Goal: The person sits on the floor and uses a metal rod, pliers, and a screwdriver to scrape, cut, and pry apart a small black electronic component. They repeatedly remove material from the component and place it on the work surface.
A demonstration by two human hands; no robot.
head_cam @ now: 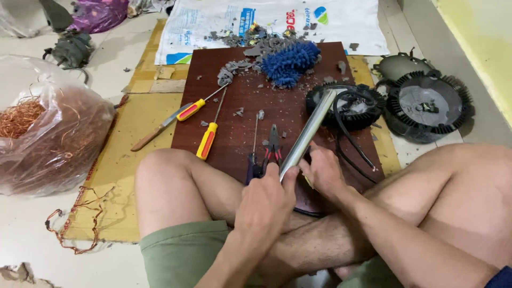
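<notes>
Metal tube (308,129) was clamped in closed left hand (265,200); right hand (321,169) fingers apparently pinched beside it; firmer bracing was advisable.

A silver tube (308,133) lies over a reddish-brown board (288,114), near yellow-and-red screwdrivers (207,140) and a blue mop head (290,62).

- Shiny, smooth metal tube (309,130)
- Dark, glossy wooden board (277,106)
- Matt black ribbed plastic housing (426,104)
- Fuzzy blue cloth mop head (290,61)
- Glossy yellow-red plastic screwdriver handles (207,140)
- Coppery wire (18,117) in clear, crinkled plastic bag (64,144)
</notes>
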